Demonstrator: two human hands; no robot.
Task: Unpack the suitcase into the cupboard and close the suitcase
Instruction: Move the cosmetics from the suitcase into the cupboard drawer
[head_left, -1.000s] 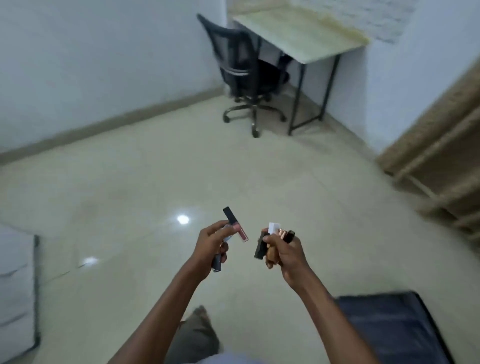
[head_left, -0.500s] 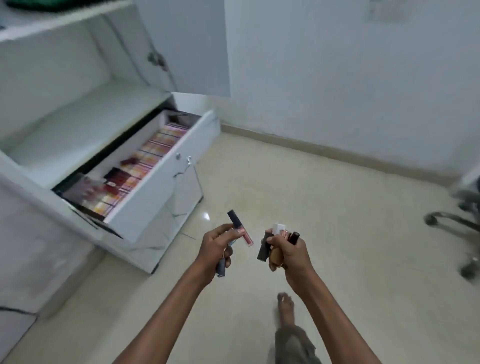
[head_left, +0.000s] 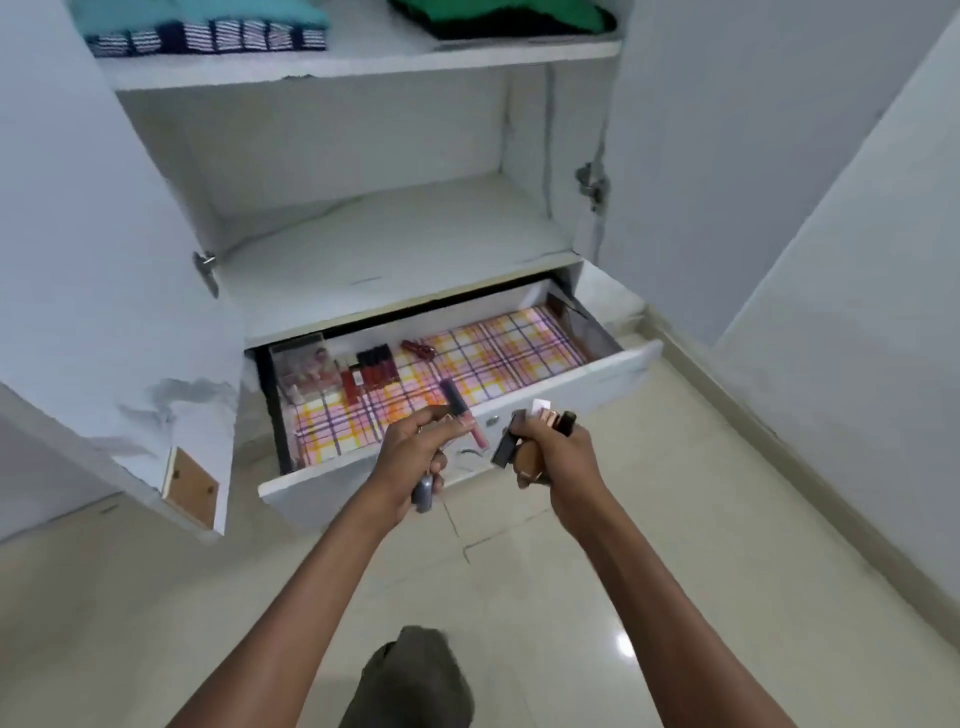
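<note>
Where doors gape, plaid-lined drawer (head_left: 519, 348)

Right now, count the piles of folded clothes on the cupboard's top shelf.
2. A teal and navy-striped pile lies at the left of the top shelf; a green and black pile lies at its right. The frame crops the shelf, so more may be hidden.
</note>
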